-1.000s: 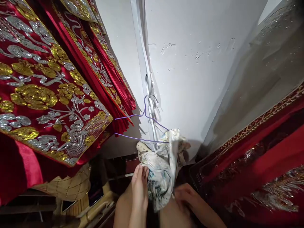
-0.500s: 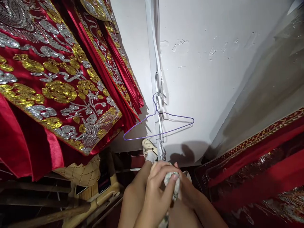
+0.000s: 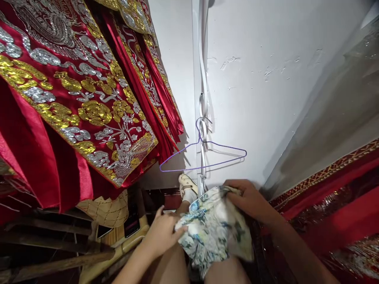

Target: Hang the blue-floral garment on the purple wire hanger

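Note:
A crumpled white garment (image 3: 204,228) with a blue, green and yellow floral print is spread over my knees, partly blurred by motion. My left hand (image 3: 166,232) pinches its left edge, with the thumb lying on top of the fabric. At the upper right corner, my right hand (image 3: 244,199) grips the same garment, its fingertips partly hidden by the cloth. Just beyond the garment, a purple wire hanger (image 3: 204,167) hangs bare from a loop of white cable against the wall.
Red costumes with gold and silver sequin embroidery (image 3: 97,114) hang at the left. Below them is a bamboo chair (image 3: 118,252) with a phone (image 3: 132,223) on it. More red embroidered fabric (image 3: 334,205) lies along the right. A cream clog (image 3: 186,182) is on my foot by the wall.
The garment was bunched up between my two hands held close together. Now my hands are apart, left and right, and the cloth is spread out between them. The view has shifted slightly.

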Motion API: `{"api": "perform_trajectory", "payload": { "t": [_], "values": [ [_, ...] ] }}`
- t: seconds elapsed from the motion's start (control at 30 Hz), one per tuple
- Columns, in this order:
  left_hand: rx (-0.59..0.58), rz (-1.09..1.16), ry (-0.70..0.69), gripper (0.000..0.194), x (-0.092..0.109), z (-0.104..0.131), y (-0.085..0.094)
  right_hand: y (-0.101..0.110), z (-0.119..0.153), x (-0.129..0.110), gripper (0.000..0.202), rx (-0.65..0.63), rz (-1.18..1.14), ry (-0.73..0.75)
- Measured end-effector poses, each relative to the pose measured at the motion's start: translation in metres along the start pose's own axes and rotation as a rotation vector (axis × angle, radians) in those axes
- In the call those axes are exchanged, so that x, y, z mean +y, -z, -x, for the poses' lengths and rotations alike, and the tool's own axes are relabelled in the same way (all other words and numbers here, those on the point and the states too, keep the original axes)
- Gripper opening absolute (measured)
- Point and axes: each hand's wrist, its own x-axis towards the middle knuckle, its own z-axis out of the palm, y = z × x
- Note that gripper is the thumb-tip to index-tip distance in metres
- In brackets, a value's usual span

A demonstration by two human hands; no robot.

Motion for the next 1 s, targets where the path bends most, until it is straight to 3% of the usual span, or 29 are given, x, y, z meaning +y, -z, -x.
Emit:
{"api": "perform_trajectory", "payload": {
  "t": [0.07, 0.17, 0.23, 0.33, 0.43, 0.6, 0.8, 0.9, 1.0],
  "values": [
    [0.075, -0.177, 0.037, 0.017, -0.017, -0.006, 0.019, 0.005, -0.014, 0.005, 0.031, 0.129, 0.205, 0.075],
    [0.171, -0.452, 0.098, 0.022, -0.031, -0.017, 0.05, 0.002, -0.042, 0.027, 0.058, 0.203, 0.291, 0.03],
    [0.235, -0.523, 0.107, 0.021, -0.033, -0.023, 0.067, -0.003, -0.06, 0.044, 0.057, 0.199, 0.266, 0.0],
    [0.265, -0.499, 0.107, 0.025, -0.032, -0.032, 0.083, -0.009, -0.073, 0.061, 0.036, 0.152, 0.204, 0.026],
    [0.26, -0.412, 0.075, 0.027, -0.029, -0.04, 0.086, -0.008, -0.065, 0.062, 0.016, 0.17, 0.179, 0.032],
    [0.361, -0.361, -0.065, 0.018, -0.021, -0.057, 0.078, -0.002, -0.04, 0.05, 0.008, 0.19, 0.153, 0.065],
    [0.111, -0.409, 0.145, 0.014, -0.022, -0.069, 0.071, -0.007, -0.031, 0.046, 0.007, 0.194, 0.146, 0.083],
    [0.226, -0.392, 0.102, 0.008, -0.017, -0.072, 0.072, -0.009, -0.03, 0.046, 0.01, 0.159, 0.109, 0.082],
    [0.392, -0.295, -0.1, 0.011, 0.0, -0.079, 0.077, -0.016, -0.033, 0.045, 0.015, 0.137, 0.086, 0.1]
  ]
}}
